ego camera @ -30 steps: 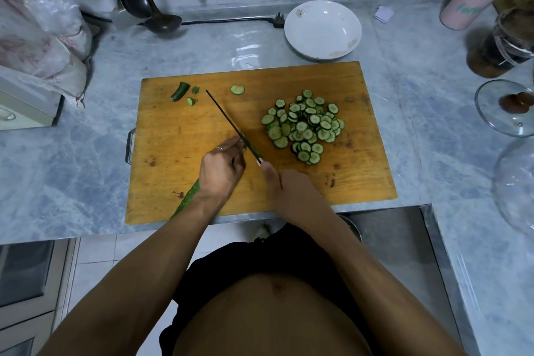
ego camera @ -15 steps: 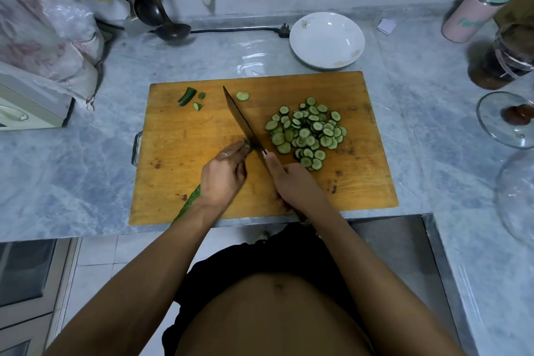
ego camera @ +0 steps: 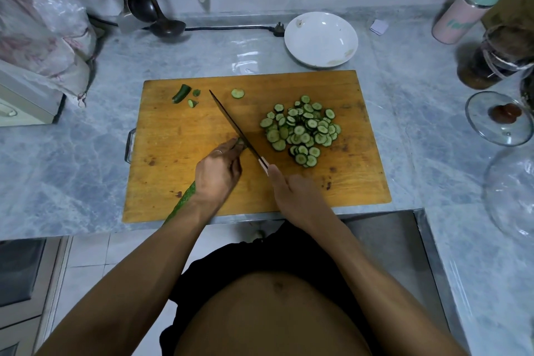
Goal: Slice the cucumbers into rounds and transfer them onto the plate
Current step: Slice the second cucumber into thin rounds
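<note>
Grey marbled stone is forming the table (ego camera: 404,113) where we are working, with a rectangular wooden cutting board (ego camera: 179,136) lying on it and a round white ceramic plate (ego camera: 320,37) waiting, bare of cucumber, just behind the board. We are curling our left hand (ego camera: 218,175) over the long dark-green cucumber (ego camera: 180,205), fingertips tucked at its cut end, while our right hand (ego camera: 291,193) is gripping the handle of the long dark-bladed kitchen knife (ego camera: 234,124), whose blade is lying right against those fingertips. A heap of green cucumber rounds (ego camera: 302,131) is sitting on the board to the right of the blade, and one stray round (ego camera: 237,93) and some trimmed end pieces (ego camera: 182,93) are lying near the far edge. To cut well, we judge we should be keeping the fingertips curled back, letting the knuckles guide the blade, and advancing evenly for uniform rounds.
</note>
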`<state>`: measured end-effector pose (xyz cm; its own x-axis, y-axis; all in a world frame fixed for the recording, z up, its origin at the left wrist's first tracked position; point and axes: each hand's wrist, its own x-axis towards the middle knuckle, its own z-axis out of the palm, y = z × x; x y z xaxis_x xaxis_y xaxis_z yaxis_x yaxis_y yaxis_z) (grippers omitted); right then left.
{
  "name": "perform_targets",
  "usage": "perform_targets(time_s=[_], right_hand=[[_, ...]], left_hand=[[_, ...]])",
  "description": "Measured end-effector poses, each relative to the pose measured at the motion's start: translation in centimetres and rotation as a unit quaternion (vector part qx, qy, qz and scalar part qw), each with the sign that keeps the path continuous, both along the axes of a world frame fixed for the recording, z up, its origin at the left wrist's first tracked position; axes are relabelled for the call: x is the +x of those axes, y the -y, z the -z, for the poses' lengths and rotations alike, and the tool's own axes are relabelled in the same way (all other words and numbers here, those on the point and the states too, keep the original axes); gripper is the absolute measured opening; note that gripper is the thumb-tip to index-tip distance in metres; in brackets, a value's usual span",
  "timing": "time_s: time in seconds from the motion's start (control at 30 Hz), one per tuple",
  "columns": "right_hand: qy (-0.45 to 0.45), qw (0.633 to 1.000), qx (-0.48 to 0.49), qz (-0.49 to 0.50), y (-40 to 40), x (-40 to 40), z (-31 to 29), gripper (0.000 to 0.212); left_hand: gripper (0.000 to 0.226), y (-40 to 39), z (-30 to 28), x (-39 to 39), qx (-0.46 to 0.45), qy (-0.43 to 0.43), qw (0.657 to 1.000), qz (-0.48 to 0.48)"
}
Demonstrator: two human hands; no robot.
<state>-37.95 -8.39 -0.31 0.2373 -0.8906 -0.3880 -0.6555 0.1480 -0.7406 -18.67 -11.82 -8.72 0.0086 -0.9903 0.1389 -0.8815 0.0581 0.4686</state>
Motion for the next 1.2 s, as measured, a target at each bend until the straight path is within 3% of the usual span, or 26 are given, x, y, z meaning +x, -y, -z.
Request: perform_targets(time_s=[1.2], right_hand=[[-0.012, 1.000, 0.010, -0.016, 1.0, 3.3, -1.1, 0.071]], left_hand=[[0.027, 2.8, -1.5, 1.9, 0.001, 0.010, 1.000, 0.014]])
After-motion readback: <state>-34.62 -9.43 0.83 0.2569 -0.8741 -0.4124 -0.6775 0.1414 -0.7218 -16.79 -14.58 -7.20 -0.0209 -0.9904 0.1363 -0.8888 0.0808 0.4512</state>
